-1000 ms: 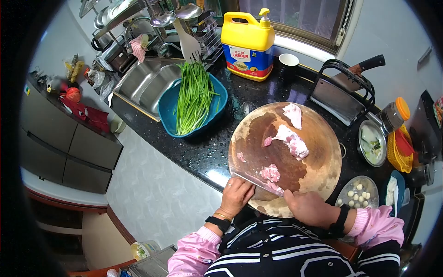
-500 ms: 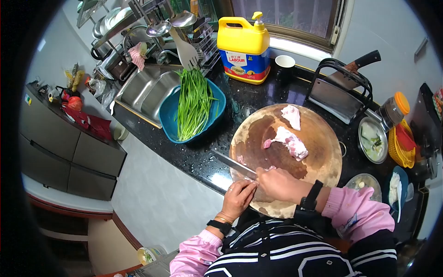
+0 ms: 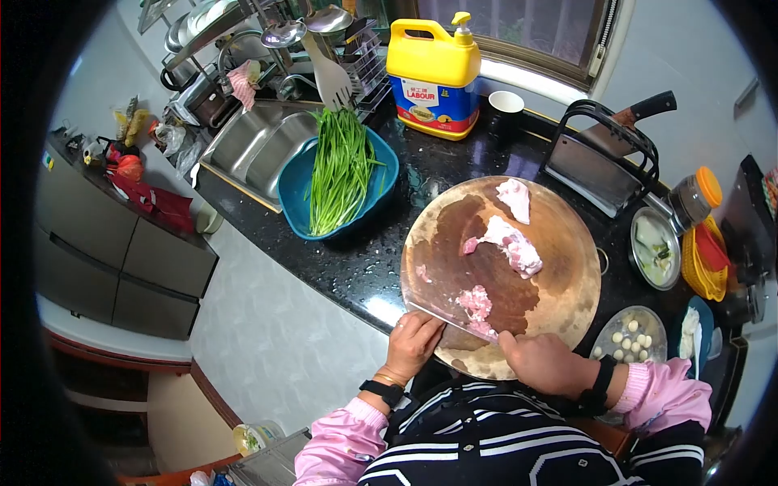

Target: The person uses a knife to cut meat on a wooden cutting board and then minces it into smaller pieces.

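My right hand point(image 3: 547, 362) is closed around the handle of a knife point(image 3: 454, 322), its blade slanting across the near left part of the round wooden chopping board point(image 3: 567, 304). My left hand point(image 3: 415, 344) rests at the board's near left edge, fingers curled together just behind the blade; whatever lies under them is hidden. Beyond the blade, touching it, is a heap of cut pink meat point(image 3: 476, 304). A small meat scrap point(image 3: 423, 273) sits farther left. Two larger pieces lie toward the back: a pink and white chunk of meat point(image 3: 514, 246) and a paler piece point(image 3: 514, 199).
A blue basin point(image 3: 285, 198) of green chives point(image 3: 344, 174) stands left of the board, beside the sink point(image 3: 263, 150). Behind are a yellow jug point(image 3: 433, 77) and a cup point(image 3: 504, 104). At right stand a knife rack point(image 3: 596, 166), a metal bowl point(image 3: 655, 247) and a plate of garlic cloves point(image 3: 632, 336).
My right hand has moved right and nearer me, swinging the knife flatter and bringing it across the near board. The heap of cut meat now shows. My left hand has barely shifted.
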